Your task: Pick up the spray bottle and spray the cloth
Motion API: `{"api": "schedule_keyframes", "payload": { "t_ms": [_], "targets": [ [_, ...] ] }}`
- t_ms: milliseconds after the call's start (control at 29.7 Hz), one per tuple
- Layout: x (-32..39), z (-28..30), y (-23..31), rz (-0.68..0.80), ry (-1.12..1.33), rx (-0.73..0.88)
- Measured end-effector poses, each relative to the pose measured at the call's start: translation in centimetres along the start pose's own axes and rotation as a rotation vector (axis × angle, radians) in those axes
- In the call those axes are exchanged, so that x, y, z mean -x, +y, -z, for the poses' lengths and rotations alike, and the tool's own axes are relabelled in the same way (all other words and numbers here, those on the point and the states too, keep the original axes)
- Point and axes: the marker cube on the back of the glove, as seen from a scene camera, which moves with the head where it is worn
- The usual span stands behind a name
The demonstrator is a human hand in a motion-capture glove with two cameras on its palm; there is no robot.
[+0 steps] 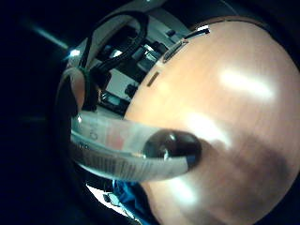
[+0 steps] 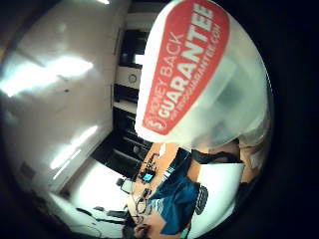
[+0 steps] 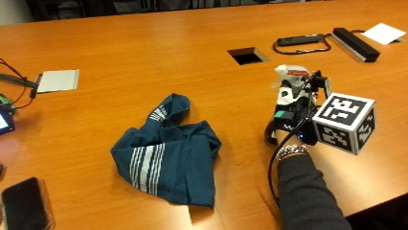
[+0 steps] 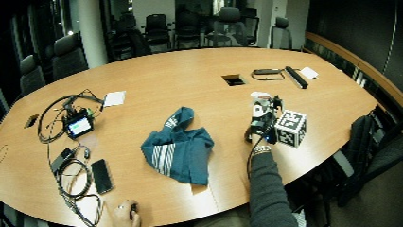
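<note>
The pick-up step is under way: the gloved right hand (image 3: 294, 117) grips the spray bottle (image 3: 290, 79) upright on the counter (image 3: 159, 57). Next it likely must lift and aim toward the blue striped cloth (image 3: 167, 155), well apart.

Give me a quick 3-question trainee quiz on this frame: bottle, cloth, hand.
1. True or false: the cloth lies flat and neatly folded.
2. What does the gloved right hand grip? A) phone B) spray bottle C) cloth
3. Fill in: the spray bottle stands apart from the cloth, on the ____.

Key: 1 false, it lies crumpled. 2 B. 3 table.
</note>
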Motion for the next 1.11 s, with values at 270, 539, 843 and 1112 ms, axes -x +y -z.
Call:
{"api": "schedule_keyframes", "payload": {
  "t_ms": [270, 539, 843, 1112],
  "targets": [
    [-0.7, 2.6, -1.5, 0.253, -0.023, -0.224],
    [-6.0, 6.0, 0.7, 0.245, 0.021, -0.253],
    [-9.7, 4.8, 3.7, 0.177, 0.098, -0.152],
    [-3.2, 3.5, 2.5, 0.469, 0.197, -0.001]
  ]
}}
